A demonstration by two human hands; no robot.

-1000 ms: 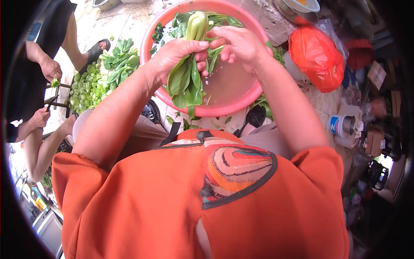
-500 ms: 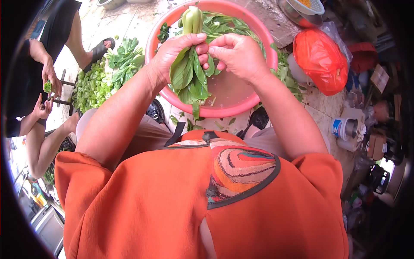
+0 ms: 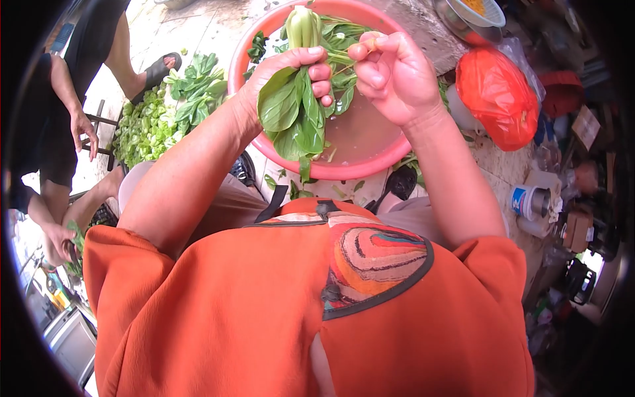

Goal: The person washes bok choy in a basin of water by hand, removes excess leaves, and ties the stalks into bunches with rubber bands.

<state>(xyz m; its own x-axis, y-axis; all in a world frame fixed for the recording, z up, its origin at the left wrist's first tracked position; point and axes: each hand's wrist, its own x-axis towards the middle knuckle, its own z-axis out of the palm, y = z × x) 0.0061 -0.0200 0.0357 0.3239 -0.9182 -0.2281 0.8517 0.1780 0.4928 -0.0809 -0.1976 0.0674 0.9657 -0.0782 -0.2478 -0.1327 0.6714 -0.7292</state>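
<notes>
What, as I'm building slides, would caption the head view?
Left hand grips leafy greens over a pink basin; right hand raised beside them.

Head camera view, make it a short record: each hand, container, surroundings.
Left hand: grips a green leafy vegetable bunch with pale base
Right hand: pinched beside the bunch, contents unclear
Container: round pink plastic basin, murky brown water and green stalks inside
Left of basin: pile of pale-green leafy vegetables
Right of basin: bulging red plastic bag
</notes>
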